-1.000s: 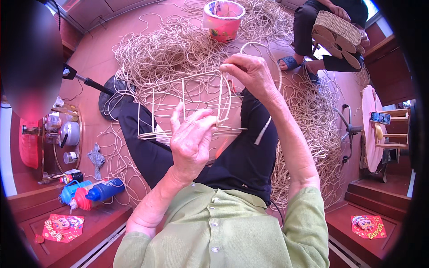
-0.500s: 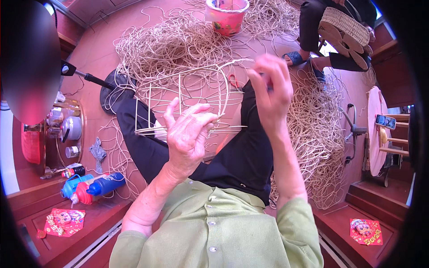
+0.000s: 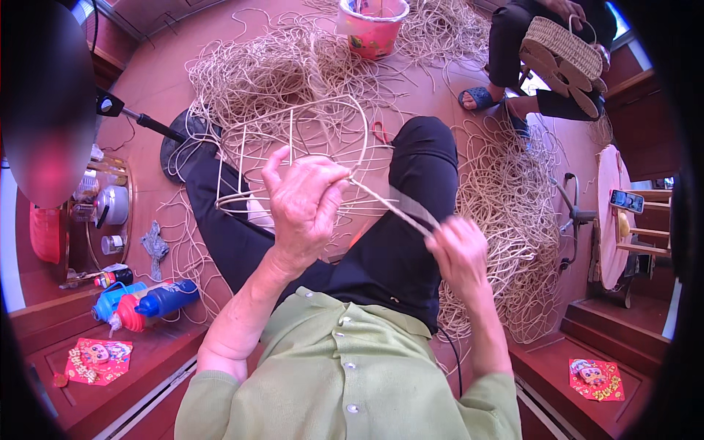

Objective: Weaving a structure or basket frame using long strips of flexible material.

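Note:
An open wire basket frame (image 3: 291,132) with a curved right side lies tilted between my knees. My left hand (image 3: 302,202) is closed, thumb and fingers pinching the frame's near right part where a pale cord (image 3: 392,207) meets it. That cord stretches taut from the pinch down to the right. Over my right thigh, my right hand (image 3: 462,253) is closed around the cord's other end. A blurred, see-through streak lies beside the cord. The fingers of my left hand partly hide the joint.
Heaps of loose cord (image 3: 257,73) lie beyond the frame and along my right (image 3: 513,213). A pink bucket (image 3: 374,33) stands far off. At far right a seated person holds a woven basket (image 3: 561,55). Bottles (image 3: 169,297) lie at left; red scissors handles (image 3: 380,132) lie beyond my right knee.
My right hand has come down toward me from its raised place, and the cord is now drawn straight. My left hand keeps its pinch. The seated person's basket and hand have shifted slightly.

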Motion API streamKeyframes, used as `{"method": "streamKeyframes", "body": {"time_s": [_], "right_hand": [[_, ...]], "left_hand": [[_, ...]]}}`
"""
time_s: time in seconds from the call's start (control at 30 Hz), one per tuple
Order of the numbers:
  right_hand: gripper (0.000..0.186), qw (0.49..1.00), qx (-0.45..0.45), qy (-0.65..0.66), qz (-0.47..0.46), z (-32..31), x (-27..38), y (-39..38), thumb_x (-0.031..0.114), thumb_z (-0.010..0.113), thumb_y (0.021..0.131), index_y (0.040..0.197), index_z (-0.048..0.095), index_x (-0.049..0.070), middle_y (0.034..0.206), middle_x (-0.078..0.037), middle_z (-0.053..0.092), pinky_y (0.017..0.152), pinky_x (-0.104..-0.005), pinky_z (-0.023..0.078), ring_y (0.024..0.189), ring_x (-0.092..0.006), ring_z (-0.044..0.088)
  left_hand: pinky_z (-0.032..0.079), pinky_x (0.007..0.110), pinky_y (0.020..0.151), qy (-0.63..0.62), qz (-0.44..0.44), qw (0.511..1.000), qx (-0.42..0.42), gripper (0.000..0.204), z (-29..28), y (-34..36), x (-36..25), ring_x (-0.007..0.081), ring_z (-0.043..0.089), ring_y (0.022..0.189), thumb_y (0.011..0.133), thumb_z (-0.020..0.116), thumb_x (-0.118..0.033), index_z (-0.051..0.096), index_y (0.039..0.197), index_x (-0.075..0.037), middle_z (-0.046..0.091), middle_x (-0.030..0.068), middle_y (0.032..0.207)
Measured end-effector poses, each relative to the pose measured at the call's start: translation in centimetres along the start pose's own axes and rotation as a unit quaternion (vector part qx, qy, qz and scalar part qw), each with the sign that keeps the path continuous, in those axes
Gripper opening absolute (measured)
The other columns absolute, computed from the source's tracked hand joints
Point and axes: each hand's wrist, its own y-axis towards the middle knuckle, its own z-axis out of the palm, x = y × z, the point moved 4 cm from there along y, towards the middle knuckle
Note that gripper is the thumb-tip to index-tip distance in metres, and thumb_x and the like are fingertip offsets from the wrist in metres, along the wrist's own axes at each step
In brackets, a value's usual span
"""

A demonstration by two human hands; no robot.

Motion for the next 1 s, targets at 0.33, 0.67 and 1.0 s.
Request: {"method": "streamKeyframes", "body": {"time_s": [0.33, 0.67, 1.0], "right_hand": [[0.037, 0.916, -0.288, -0.060, -0.273, -9.4, 9.3, 16.2, 0.048, 0.071, 0.087, 0.082, 0.060, 0.013, 0.079, -0.002, 0.058, 0.070, -0.0409, 0.052, 0.079, -0.0246, 0.062], [0.034, 0.962, -0.123, -0.073, -0.232, 0.5, 4.8, 25.3, 0.048, 0.077, 0.077, 0.076, 0.069, 0.014, 0.076, -0.001, 0.061, 0.075, -0.0397, 0.051, 0.082, -0.0224, 0.066], [0.014, 0.961, -0.112, 0.254, -0.005, 1.7, 2.5, 11.0, 0.014, 0.061, 0.097, 0.102, 0.071, 0.004, 0.107, -0.015, 0.065, 0.090, -0.0399, 0.050, 0.105, -0.0300, 0.062]], "left_hand": [[0.031, 0.049, 0.111, -0.023, 0.062, 0.998, -0.008, 0.012, 0.4, -0.7, -2.0, 0.0201, 0.068, 0.096, 0.083, 0.073, -0.004, 0.072, 0.094, -0.009, 0.070, 0.0028, 0.090], [0.036, 0.050, 0.111, -0.040, -0.009, 0.997, -0.063, 0.019, 0.2, -1.4, -1.3, 0.0195, 0.071, 0.087, 0.080, 0.076, -0.001, 0.072, 0.097, -0.008, 0.071, 0.0038, 0.084], [0.028, 0.046, 0.113, -0.032, -0.070, 0.996, 0.034, 0.014, 0.2, -0.5, -1.9, 0.0206, 0.064, 0.102, 0.085, 0.073, -0.008, 0.073, 0.099, -0.011, 0.070, 0.0019, 0.086]]}}
